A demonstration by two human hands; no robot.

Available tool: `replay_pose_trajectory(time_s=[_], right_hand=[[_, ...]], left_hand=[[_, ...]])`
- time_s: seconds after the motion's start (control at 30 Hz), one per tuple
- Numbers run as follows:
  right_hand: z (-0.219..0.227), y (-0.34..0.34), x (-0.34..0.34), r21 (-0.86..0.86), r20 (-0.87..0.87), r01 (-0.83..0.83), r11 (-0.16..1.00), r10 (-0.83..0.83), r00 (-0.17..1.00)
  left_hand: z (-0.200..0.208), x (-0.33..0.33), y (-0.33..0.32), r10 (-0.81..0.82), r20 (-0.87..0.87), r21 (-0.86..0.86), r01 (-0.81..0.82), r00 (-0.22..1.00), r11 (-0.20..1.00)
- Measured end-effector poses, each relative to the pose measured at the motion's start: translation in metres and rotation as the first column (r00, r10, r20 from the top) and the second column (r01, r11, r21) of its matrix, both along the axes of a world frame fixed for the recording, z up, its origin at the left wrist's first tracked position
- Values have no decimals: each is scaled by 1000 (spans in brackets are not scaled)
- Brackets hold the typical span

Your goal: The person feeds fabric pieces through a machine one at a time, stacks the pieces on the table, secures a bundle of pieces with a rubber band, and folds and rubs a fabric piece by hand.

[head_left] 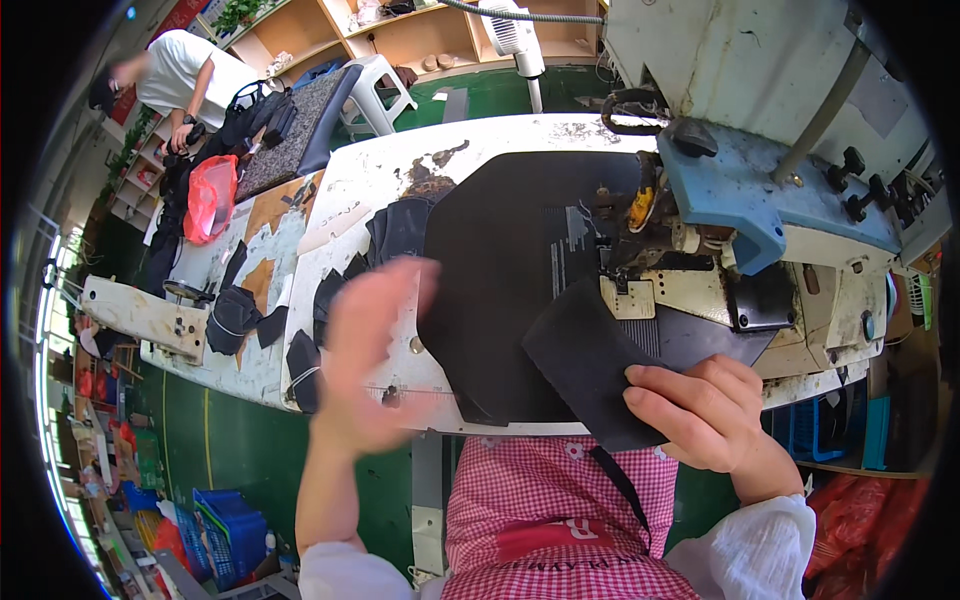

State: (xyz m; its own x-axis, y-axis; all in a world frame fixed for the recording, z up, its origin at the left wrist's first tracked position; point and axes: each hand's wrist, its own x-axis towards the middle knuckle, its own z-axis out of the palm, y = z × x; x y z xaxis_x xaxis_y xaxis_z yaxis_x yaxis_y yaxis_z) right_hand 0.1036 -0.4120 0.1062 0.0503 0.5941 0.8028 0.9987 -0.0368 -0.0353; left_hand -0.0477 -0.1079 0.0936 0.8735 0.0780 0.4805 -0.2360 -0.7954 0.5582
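Note:
My right hand [700, 410] pinches the lower right edge of a black fabric piece [590, 360] between thumb and fingers. The far end of this piece lies by the needle plate [630, 299] of a sewing machine [725, 185] with a blue-painted head. Under it spreads a dark work plate [490, 260] around the machine bed. My left hand [375, 350] is smeared by motion over the table's left part. Its thumb stands apart from its fingers, and nothing shows between them. Beside it lie stacks of black fabric pieces [397, 232], partly hidden behind the hand.
Another machine arm [145, 315] and a bundle of black pieces [233, 318] are on the side table at left. A person [195, 80] handles dark items beyond a pink plastic bag [210, 198]. Behind are a white stool [378, 95] and a fan [510, 40].

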Motion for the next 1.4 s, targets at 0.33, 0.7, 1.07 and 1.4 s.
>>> replay_pose_trajectory(time_s=[0.33, 0.7, 1.07, 1.4], right_hand=[[9, 0, 9, -166, -240, 22, 986, -62, 969], [9, 3, 7, -226, -347, 46, 973, -125, 929], [11, 5, 8, -253, -337, 46, 966, -133, 932], [11, 3, 8, -246, -359, 41, 968, -131, 924]], left_hand=[[38, 71, -82, -278, -54, 322, 280, 959, 904], [38, 73, -84, -225, -69, 348, 235, 972, 908], [44, 75, -76, -290, -256, 250, 353, 922, 902], [46, 84, -61, -342, -222, 393, 405, 913, 826]])
